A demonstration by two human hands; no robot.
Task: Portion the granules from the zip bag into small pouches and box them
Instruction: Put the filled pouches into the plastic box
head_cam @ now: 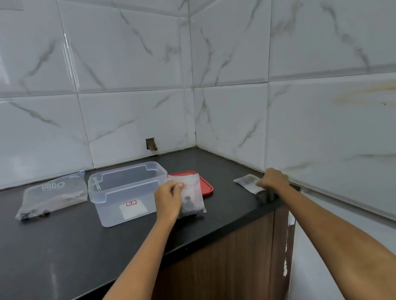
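— What have you got hold of?
— My left hand [169, 197] pinches a pouch [191, 196] of granules, hanging at 3 o'clock of the box [127, 192], hiding part of the red lid [204, 183].
— And the right?
— My right hand [273, 179] presses a second pouch [247, 182] near the wall; fingertips hidden. Zip bag [53, 196] lies at the box's 9 o'clock.

Two small pouches [191, 196] [248, 182]; one zip bag [53, 196]; one box [126, 192]; one red lid [204, 184].

So on my counter [51, 255]: zip bag [53, 197] lies far left by the back wall, tub [126, 192] just right of it, lid [204, 184] behind the pouch [191, 196] on the tub's right. Another pouch [247, 182] sits further right, near the side wall.
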